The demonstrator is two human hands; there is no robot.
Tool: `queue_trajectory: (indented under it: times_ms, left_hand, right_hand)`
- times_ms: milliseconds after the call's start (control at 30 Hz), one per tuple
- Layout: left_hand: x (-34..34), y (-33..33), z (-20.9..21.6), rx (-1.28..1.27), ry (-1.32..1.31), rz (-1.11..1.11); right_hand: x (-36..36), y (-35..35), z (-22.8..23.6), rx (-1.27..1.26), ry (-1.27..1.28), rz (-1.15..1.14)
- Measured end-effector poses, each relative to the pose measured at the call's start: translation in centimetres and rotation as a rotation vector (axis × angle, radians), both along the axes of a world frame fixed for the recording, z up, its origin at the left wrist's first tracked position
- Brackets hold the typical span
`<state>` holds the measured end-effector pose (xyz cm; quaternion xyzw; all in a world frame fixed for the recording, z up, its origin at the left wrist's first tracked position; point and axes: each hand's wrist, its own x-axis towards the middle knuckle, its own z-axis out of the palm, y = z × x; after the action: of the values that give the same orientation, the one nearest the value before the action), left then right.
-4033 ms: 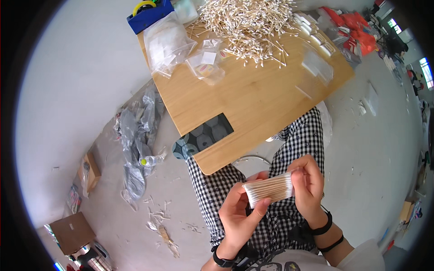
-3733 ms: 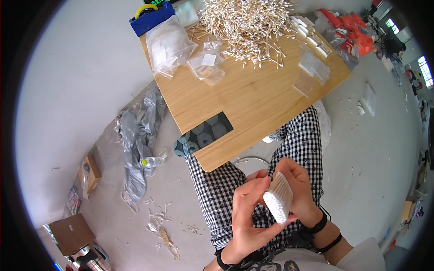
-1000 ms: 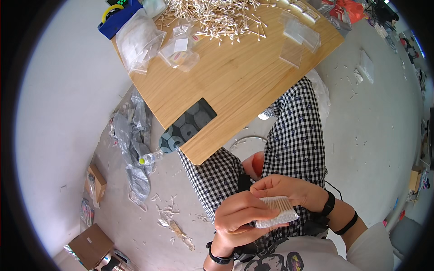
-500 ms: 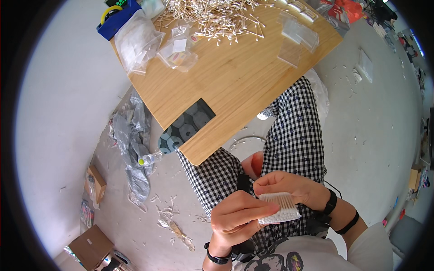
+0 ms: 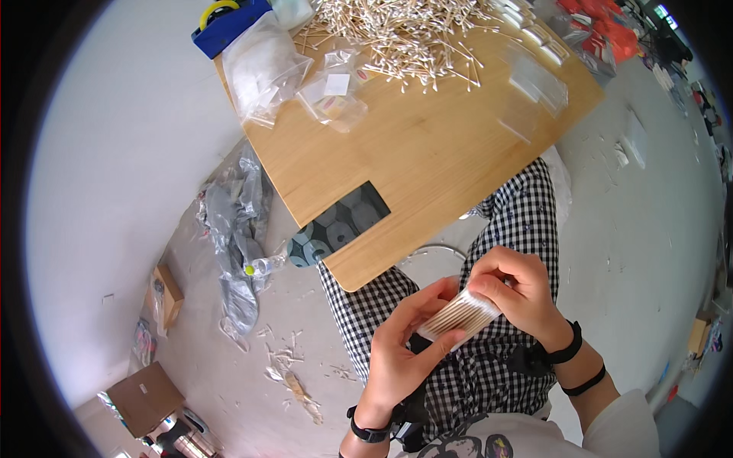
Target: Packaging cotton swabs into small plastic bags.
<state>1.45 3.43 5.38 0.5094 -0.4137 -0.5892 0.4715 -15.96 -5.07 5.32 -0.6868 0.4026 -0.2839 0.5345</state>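
A packed bundle of cotton swabs (image 5: pixel 460 315) sits between my two hands above my lap. My left hand (image 5: pixel 408 336) grips its lower left side, the thumb below and the fingers behind. At the upper right end, my right hand (image 5: pixel 519 290) pinches the bundle with thumb and bent fingers. The swabs lie side by side, their sticks slanting up to the right. Whether a clear bag wraps the bundle, I cannot tell. Beyond, on the wooden table (image 5: pixel 427 153), a large heap of loose cotton swabs (image 5: pixel 420 38) is spread out.
Clear bags (image 5: pixel 538 84) lie at the table's right, below several packed swab bundles (image 5: pixel 534 30). To the left are a filled plastic bag (image 5: pixel 263 65), a labelled bag (image 5: pixel 336 88) and a blue tape dispenser (image 5: pixel 229 27). A bottle (image 5: pixel 263 266) and scattered swabs (image 5: pixel 286 366) lie on the floor.
Both hands have risen slightly and turned the bundle, so its sticks now slant instead of its white tips facing me. My right hand has moved onto its upper end. The view has shifted slightly.
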Motion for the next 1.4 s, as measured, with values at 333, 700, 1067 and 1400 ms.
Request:
queue_trajectory:
  times_ms: [333,700,1067,1400]
  left_hand:
    - [0.2,-5.5,-2.4,-0.107,-0.317,0.253]
    - [0.3,-10.7,-5.5,-0.200,-0.338,0.314]
    - [-0.8,-11.0,-5.2,-0.473,-0.683,0.376]
    - [0.9,-11.2,-5.0,-0.423,-0.647,0.256]
  right_hand:
    - [1.7,-3.7,-1.0,0.472,-0.318,-0.165]
    - [3.6,-7.4,-5.0,-0.285,-0.043,-0.153]
    - [3.1,-7.9,-4.2,-0.347,0.010,-0.112]
    - [2.1,-8.4,-4.8,-0.305,-0.004,-0.078]
